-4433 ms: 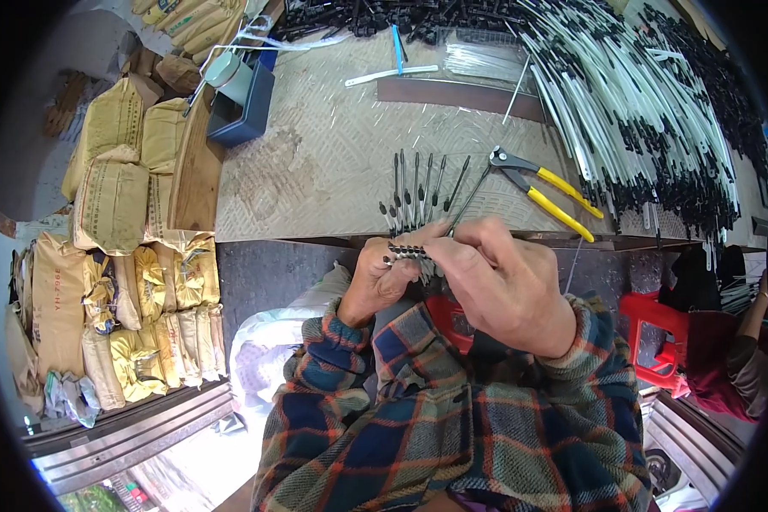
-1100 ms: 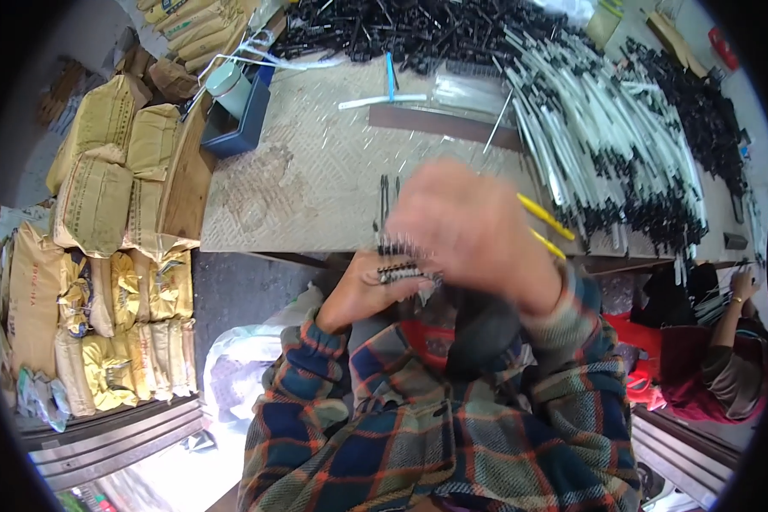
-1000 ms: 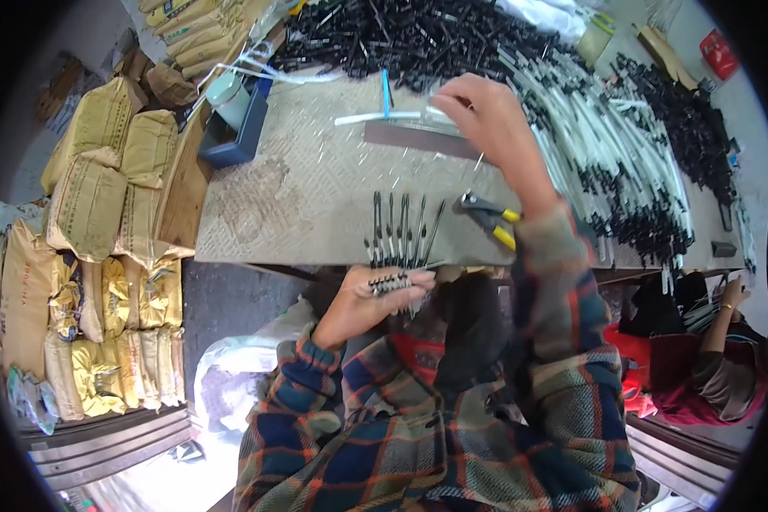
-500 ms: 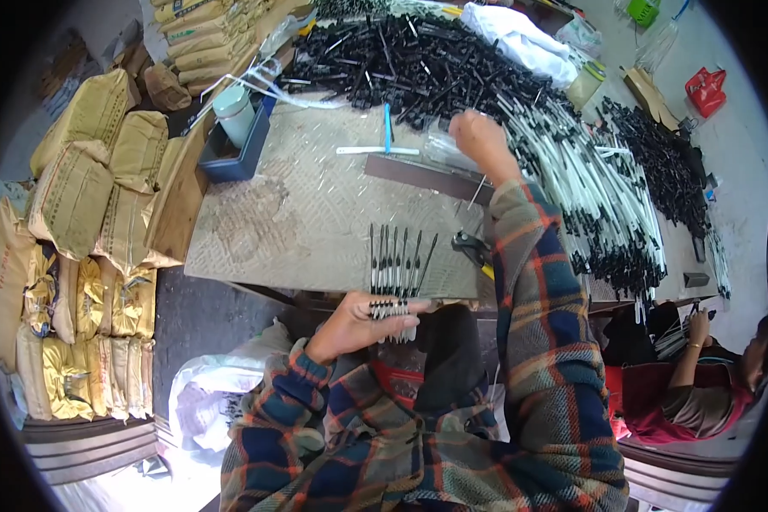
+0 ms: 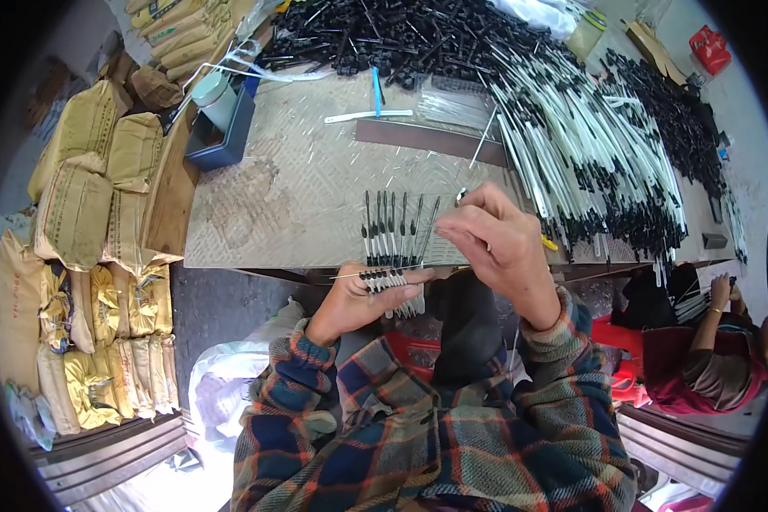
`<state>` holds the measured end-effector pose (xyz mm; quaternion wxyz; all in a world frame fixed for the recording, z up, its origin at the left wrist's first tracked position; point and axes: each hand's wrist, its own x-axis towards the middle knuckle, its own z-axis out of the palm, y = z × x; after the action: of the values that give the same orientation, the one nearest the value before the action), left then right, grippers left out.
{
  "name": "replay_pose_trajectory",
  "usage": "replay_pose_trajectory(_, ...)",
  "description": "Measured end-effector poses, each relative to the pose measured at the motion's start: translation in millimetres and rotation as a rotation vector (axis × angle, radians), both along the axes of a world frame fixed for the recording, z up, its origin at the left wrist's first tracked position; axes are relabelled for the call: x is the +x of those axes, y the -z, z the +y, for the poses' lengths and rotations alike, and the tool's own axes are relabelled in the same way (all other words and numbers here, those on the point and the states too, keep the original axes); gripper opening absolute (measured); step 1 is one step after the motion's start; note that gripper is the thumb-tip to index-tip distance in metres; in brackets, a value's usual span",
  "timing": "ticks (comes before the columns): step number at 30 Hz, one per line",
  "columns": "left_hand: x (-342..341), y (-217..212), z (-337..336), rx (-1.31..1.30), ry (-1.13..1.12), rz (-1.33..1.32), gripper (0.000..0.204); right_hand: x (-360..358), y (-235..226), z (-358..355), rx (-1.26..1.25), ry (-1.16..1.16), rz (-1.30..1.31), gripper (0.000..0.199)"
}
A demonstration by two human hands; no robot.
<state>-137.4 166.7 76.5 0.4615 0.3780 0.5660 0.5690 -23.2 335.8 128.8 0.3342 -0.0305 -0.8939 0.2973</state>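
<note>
Head view: left hand [image 5: 363, 294] grips the rod bundle [image 5: 392, 247]; right hand [image 5: 495, 243] pinches one thin rod [image 5: 461, 194] beside it; feed it in parallel, gently.

Pretty cluttered spot: tan stuffed sacks [image 5: 85, 188] stacked along the left, a blue tray [image 5: 222, 136] at the tabletop [image 5: 273, 205] corner, a big heap of black parts [image 5: 384, 34] at the back, and a red container [image 5: 710, 49] far right.
</note>
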Motion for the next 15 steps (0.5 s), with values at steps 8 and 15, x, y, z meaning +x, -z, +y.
replay_pose_trajectory(8, -0.6, 6.5, -0.2, 0.043, -0.02, 0.068, 0.023, 0.8, 0.7, -1.5, 0.03, 0.05, 0.008, 0.013)
replay_pose_trajectory(15, -1.2, 3.0, 1.1, 0.058, -0.002, 0.107, 0.023, -0.7, -2.8, 2.3, 0.121, 0.013, -0.021, 0.013)
